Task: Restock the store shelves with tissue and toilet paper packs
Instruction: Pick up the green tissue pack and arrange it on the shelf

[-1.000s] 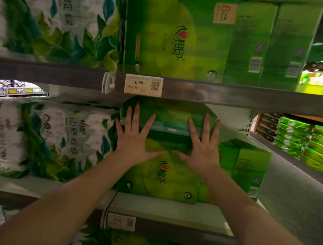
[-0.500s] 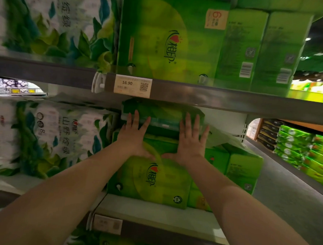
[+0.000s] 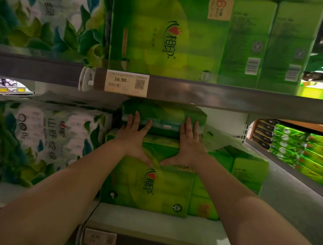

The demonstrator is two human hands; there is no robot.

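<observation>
Tissue and toilet paper packs fill both shelves in view. At far left on the middle shelf [image 3: 151, 221] stands a white toilet paper pack with a leaf print [image 3: 43, 140], and a matching leaf-print pack [image 3: 46, 17] sits above it on the upper shelf [image 3: 223, 97]. Just right of the lower leaf-print pack, a green tissue pack [image 3: 149, 189] stands on the middle shelf with its logo facing out. On top of it lies a darker green tissue pack [image 3: 164, 118], tucked under the upper shelf. The left hand [image 3: 133, 139] presses flat against the front of this top pack, fingers straight and spread, thumb angled down toward the lower pack. The right hand [image 3: 190, 144] does the same just beside it, fingers straight and close together, thumb pointing inward so the two thumbs nearly meet. Neither hand curls round anything. A price tag reading 16.90 [image 3: 127, 82] is clipped to the upper shelf edge above the hands. Over it stands a large green tissue pack [image 3: 167, 34], with two more green packs [image 3: 269, 43] side-on to its right. Further green packs [image 3: 247, 173] stand on the middle shelf right of the hands.
</observation>
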